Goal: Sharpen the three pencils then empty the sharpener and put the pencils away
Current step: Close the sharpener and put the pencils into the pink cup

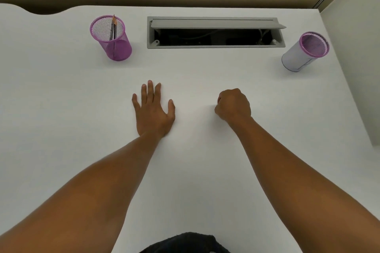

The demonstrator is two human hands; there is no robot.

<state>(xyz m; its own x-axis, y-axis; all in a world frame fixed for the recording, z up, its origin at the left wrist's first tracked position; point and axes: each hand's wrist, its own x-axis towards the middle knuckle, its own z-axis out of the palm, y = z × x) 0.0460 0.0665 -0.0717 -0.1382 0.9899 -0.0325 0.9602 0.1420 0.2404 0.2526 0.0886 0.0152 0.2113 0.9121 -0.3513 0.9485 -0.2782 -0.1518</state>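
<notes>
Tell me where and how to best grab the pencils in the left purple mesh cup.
Pinch the pencils just below their points, coming straight down from above: they stand nearly upright, tips poking past the rim of the mesh cup, whose wall blocks any side approach.

Head view, steeply down onto desk (195,72)

purple mesh cup (111,39), white desk (195,72)

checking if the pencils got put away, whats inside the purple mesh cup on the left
Pencils stand upright inside the purple mesh cup, points up. They overlap, so their exact count cannot be told.
</notes>
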